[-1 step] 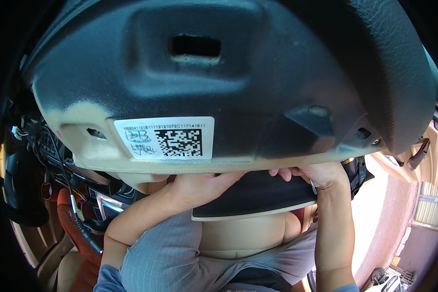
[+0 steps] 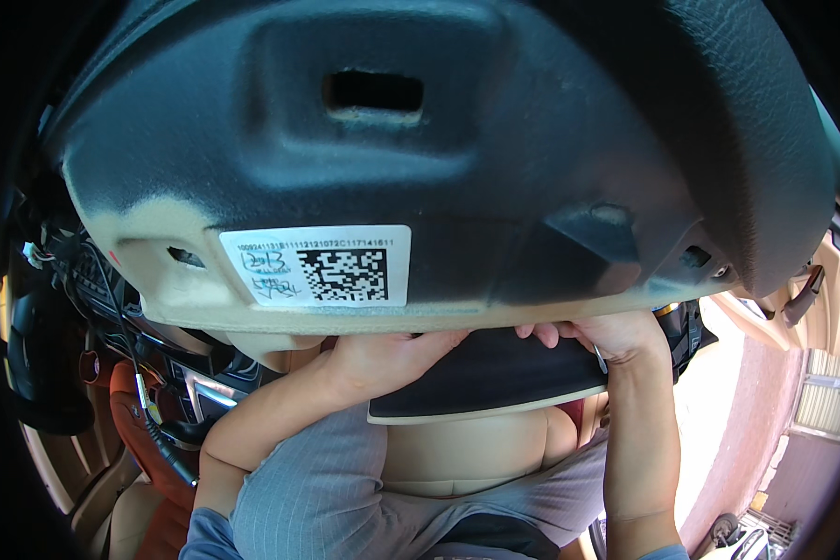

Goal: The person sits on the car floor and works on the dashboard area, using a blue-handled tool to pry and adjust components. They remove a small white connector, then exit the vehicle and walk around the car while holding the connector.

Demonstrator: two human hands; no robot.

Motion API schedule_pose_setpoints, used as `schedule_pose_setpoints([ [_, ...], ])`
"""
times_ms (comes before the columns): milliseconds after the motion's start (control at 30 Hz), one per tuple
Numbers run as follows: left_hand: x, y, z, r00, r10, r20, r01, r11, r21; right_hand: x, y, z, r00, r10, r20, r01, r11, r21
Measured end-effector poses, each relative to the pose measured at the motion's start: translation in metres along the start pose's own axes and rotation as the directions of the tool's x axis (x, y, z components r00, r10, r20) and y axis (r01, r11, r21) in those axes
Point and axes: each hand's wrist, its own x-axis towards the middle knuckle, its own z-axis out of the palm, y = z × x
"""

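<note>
A large dark moulded car panel [image 2: 551, 121] with beige lower parts and a white code label [image 2: 352, 271] overhangs my hands. My left hand [image 2: 392, 364] is closed at the panel's lower edge, thumb pointing right, other fingers hidden beneath it. Just to the right, my right hand [image 2: 616, 336] is curled under the same edge, pink fingertips showing, with a thin silvery item by the palm; I cannot make out what it holds. Behind both hands lies a dark board [image 2: 485, 378] with a pale rim.
Dangling black cables [image 2: 168, 439] and an orange seat [image 2: 131, 420] are at left. My legs [image 2: 308, 485] flank a beige cushion [image 2: 467, 448]. At right, an open beige car door [image 2: 831, 289] stands above pale ground outside.
</note>
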Motion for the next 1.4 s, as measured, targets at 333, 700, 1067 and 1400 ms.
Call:
schedule_pose_setpoints([
  [333,0.0043,0.0002,-0.0055,0.998,0.011,0.054,-0.014,0.998,0.066,-0.0014,-0.0011,0.0015,1.000,0.000,-0.022,0.000,0.999,-0.034],
  [700,-0.0011,-0.0055,-0.0029,1.000,-0.023,0.014,0.022,0.998,0.050,0.0002,-0.0015,0.0015,1.000,-0.021,0.019,0.020,1.000,0.018],
  [1067,-0.0001,-0.0086,-0.0008,0.998,0.061,0.008,-0.061,0.994,0.085,0.0021,0.0019,0.0024,1.000,-0.018,0.021,0.017,1.000,0.021],
  [1400,0.0009,-0.0065,-0.0022,0.997,0.070,0.024,-0.072,0.993,0.090,0.0023,-0.0055,0.0083,1.000,-0.023,-0.001,0.023,0.999,-0.030],
])
